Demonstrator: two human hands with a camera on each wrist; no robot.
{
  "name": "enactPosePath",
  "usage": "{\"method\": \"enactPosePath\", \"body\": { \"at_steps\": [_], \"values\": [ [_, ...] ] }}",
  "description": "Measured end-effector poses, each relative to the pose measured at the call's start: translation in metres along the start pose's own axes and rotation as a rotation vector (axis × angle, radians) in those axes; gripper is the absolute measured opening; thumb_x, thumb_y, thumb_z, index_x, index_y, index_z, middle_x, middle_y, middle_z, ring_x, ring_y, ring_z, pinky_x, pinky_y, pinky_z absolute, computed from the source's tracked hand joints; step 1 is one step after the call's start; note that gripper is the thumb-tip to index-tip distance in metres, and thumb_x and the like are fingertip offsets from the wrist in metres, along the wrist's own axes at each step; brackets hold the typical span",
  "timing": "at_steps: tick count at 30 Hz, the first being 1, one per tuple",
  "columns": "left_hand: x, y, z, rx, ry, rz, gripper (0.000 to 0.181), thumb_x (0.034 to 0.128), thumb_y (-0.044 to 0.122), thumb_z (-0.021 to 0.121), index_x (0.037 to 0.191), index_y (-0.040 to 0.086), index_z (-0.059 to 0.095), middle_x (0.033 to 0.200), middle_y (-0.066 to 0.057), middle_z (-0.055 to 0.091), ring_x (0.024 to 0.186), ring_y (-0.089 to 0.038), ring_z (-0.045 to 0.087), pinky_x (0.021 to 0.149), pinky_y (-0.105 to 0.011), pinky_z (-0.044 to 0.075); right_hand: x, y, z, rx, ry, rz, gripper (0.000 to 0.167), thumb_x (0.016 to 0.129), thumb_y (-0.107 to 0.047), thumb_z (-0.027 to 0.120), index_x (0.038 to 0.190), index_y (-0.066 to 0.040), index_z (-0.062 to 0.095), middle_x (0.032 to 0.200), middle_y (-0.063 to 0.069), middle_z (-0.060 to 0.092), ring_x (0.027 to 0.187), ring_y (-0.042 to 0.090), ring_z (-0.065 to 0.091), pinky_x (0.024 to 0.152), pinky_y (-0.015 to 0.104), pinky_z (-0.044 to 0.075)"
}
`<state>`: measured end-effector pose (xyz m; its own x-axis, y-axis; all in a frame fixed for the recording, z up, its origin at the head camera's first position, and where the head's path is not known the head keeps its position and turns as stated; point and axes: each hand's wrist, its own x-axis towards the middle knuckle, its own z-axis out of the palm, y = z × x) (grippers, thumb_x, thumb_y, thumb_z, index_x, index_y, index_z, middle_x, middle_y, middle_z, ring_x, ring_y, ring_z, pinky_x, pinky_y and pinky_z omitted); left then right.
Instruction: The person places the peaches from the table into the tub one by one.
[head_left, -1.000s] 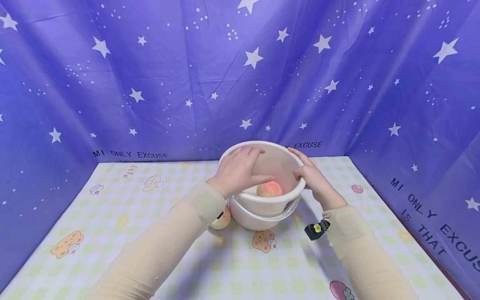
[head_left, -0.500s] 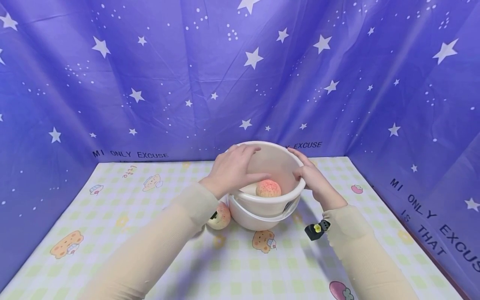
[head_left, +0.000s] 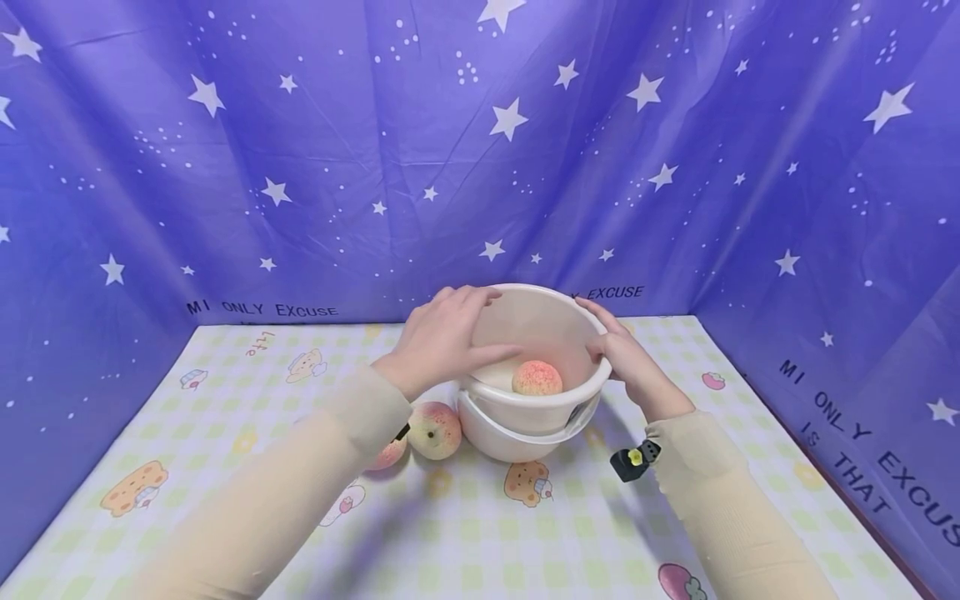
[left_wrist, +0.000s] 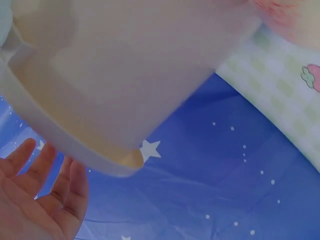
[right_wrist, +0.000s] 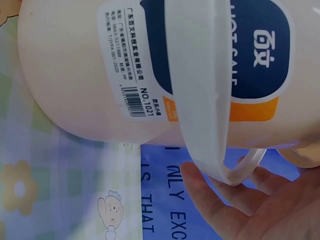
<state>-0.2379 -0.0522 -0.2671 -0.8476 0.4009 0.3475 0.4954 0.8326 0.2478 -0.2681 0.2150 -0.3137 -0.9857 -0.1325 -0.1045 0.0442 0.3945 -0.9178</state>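
A white plastic bucket point(head_left: 517, 446) stands on the table, with a red-and-yellow peach point(head_left: 537, 379) inside it. My right hand point(head_left: 633, 367) holds the bucket's right rim, thumb inside and fingers along the outside. At the left rim is my left hand point(head_left: 442, 337), its fingers loosely extended and holding nothing; in the left wrist view its fingertips are close to the rim. Left of the bucket lies a second peach point(head_left: 435, 433). Another peach point(head_left: 388, 455) beside it is partly hidden by my left sleeve. The right wrist view shows the bucket's handle point(right_wrist: 200, 75) hanging down across its label.
A green-and-white checked cloth point(head_left: 247, 400) with cartoon prints covers the table. Purple-blue curtains point(head_left: 420, 125) with white stars stand behind and at both sides, close behind the bucket. A small black strap piece point(head_left: 633, 460) hangs at my right cuff.
My left hand has drawn back to the left from over the bucket, uncovering more of the peaches beside it. The right hand and the bucket have stayed put.
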Motion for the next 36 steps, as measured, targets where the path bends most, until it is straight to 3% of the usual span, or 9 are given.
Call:
{"method": "enactPosePath", "body": {
  "at_steps": [16,24,36],
  "values": [
    [-0.021,-0.025,-0.014,-0.031,0.058,-0.014,0.077,0.0797,0.066,0.069,0.138,0.018,0.054,0.131,0.0,0.063,0.107,-0.021,0.054,0.081,-0.043,0.053,0.001,-0.001,-0.001,-0.004,-0.003,0.011,0.097,0.07,0.002,0.042,0.159,-0.029,0.017,0.16,0.019,0.024,0.117,0.034,0.046,0.07,0.029,0.046],
    [-0.031,-0.039,-0.019,0.008,0.067,-0.037,0.08,0.0796,0.066,0.069,0.139,0.015,0.054,0.135,-0.003,0.062,0.112,-0.025,0.055,0.083,-0.046,0.054,0.001,0.0,-0.002,-0.006,-0.007,0.024,0.097,0.071,0.001,0.041,0.159,-0.03,0.017,0.158,0.02,0.025,0.107,0.031,0.052,0.068,0.03,0.047],
    [-0.044,-0.049,-0.019,0.027,0.096,-0.026,0.076,0.0808,0.063,0.069,0.135,0.011,0.057,0.131,-0.005,0.064,0.109,-0.028,0.057,0.079,-0.045,0.054,0.001,0.001,-0.001,0.006,0.0,0.02,0.097,0.07,0.002,0.042,0.159,-0.03,0.018,0.159,0.019,0.024,0.117,0.035,0.046,0.068,0.03,0.047]
  ]
}}
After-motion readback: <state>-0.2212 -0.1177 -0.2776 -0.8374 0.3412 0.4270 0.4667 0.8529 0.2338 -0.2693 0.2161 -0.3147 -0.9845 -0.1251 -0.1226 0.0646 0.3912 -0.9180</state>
